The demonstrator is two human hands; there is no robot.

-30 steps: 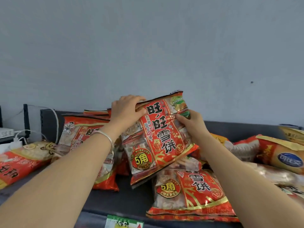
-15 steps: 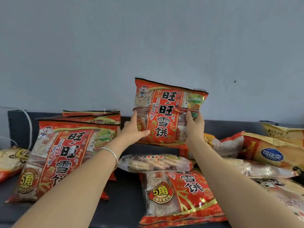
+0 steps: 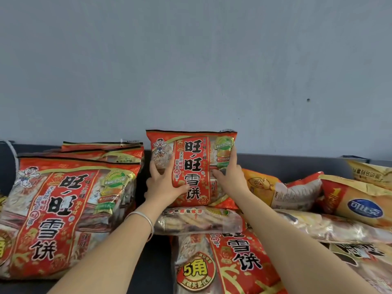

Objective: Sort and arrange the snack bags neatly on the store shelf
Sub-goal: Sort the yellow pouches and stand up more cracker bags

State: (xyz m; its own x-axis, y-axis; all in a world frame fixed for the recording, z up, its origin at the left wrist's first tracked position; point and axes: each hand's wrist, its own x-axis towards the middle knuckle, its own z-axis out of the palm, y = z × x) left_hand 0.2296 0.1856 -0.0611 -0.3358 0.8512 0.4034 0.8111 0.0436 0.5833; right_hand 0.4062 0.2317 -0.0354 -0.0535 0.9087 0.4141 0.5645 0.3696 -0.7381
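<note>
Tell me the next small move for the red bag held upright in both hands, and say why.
Probably ease the held red bag left and down beside the upright stack of matching bags. The left hand and right hand grip its sides, its bottom edge sits over a flat-lying bag, and a dark gap separates it from that stack.

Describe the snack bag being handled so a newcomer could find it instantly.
Against the grey wall, at the middle back of the dark shelf, one red snack bag stands upright above a flat-lying bag. Unlike its neighbours, the left hand and right hand hold its sides.
</note>
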